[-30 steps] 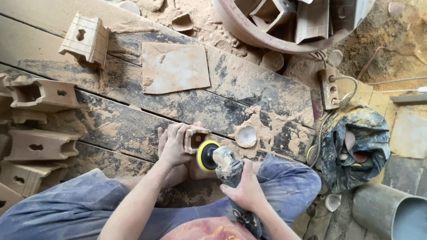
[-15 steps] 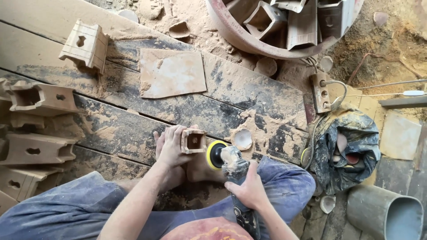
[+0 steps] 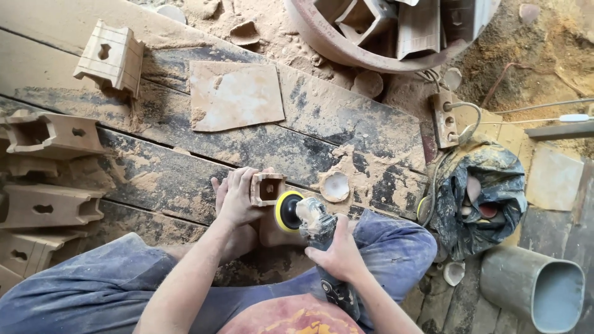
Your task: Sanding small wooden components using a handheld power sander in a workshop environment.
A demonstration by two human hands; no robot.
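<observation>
From the head camera, my left hand (image 3: pixel 238 198) gripped the small hollow square wooden block (image 3: pixel 266 188) on the dusty dark plank (image 3: pixel 185 179). My right hand (image 3: pixel 337 253) clasped the dust-caked sander with its yellow-rimmed disc (image 3: pixel 288 211), which had stayed just beside the block's right side since half a second before.

Work surface (image 3: pixel 185 167): dark, worn wooden planks laid side by side, heavily coated with pale sawdust. Carved wooden blocks (image 3: pixel 43 204) line the left edge. A large round basin (image 3: pixel 346 52) holds wood pieces at top. Sandy ground (image 3: pixel 532 55) lies upper right; a grey pipe (image 3: pixel 535 291) rests lower right. Lighting: even daylight.
</observation>
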